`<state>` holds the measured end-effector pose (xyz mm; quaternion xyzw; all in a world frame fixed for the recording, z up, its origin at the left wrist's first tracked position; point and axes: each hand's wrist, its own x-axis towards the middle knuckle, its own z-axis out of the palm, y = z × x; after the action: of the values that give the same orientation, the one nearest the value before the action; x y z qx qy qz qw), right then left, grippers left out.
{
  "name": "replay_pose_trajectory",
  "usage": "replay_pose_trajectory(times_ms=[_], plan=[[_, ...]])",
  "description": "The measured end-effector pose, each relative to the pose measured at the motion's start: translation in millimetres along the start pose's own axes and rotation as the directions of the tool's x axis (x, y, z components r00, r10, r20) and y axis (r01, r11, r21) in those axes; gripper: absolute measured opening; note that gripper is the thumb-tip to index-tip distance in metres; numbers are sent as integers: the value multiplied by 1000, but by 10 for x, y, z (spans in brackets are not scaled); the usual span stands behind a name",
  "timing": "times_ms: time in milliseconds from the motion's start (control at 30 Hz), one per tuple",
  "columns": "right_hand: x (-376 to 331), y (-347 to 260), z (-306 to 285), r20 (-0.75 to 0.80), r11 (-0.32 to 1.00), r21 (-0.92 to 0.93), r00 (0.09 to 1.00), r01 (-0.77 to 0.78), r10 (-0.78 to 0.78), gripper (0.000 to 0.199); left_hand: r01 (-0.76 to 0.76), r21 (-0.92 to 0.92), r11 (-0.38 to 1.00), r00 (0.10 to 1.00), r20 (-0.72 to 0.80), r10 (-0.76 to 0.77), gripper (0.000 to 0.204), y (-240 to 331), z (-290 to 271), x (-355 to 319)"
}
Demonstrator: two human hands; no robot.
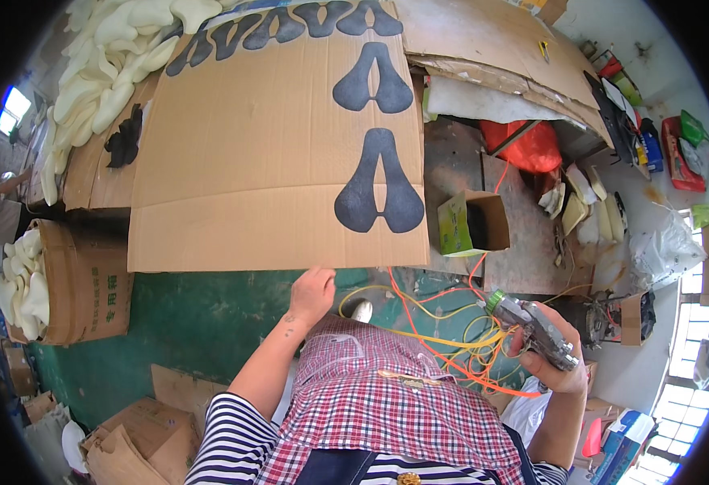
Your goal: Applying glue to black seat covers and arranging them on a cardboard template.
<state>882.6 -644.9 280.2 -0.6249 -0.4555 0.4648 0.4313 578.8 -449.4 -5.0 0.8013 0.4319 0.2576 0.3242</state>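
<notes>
At the far left a brown cardboard box (88,283) stands on the green floor (201,315), packed with pale cream foam pieces (23,283) that rise above its rim. Behind it, more of the same cream foam shapes (112,56) lie heaped along the upper left, beside a small black cut piece (124,137).

In the middle, a large cardboard sheet (257,162) lies flat over the bench. On it rest black saddle-shaped cutouts: one near the lower edge (378,186), one above it (373,79), and a row along the top (290,24).

The person's left hand (312,293) is curled over the near edge of that sheet, fingers gripping the cardboard. Below it hangs a red-checked apron over a striped shirt.

To the right, a small open carton (474,222) with a green side sits on the worktop; its inside is dark and what it holds cannot be made out. Orange and yellow hoses (451,339) loop between the bench and the person.

The right hand (552,360) is clenched around a metal pneumatic tool (532,323), held up at waist level, well apart from the sheet. Farther right lie a red bag (532,145) and a clear plastic sack (665,246).
</notes>
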Motion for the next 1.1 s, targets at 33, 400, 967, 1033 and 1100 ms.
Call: replay_pose_trajectory(times_ms=[33,400,967,1033,1100], plan=[[25,0,17,-1,1000,23,1000,18,-18,62,3,3,1000,1000,-1,-3,14,-54,-32,-109],[-30,-20,-164,127,985,-165,991,55,-34,62,607,307,733,687,262,-678,29,-1076,72,-1060],[-186,-4,-200,-111,996,-91,993,20,-30,63,682,319,658,622,221,-752,30,-1394,141,-1025],[-236,-31,-222,-77,994,-105,997,-12,4,61,678,328,658,616,233,-752,30,-1393,169,-1005],[-256,-52,-226,-2,983,-184,1000,0,0,61,683,331,651,602,249,-759,30,-1404,183,-972]])
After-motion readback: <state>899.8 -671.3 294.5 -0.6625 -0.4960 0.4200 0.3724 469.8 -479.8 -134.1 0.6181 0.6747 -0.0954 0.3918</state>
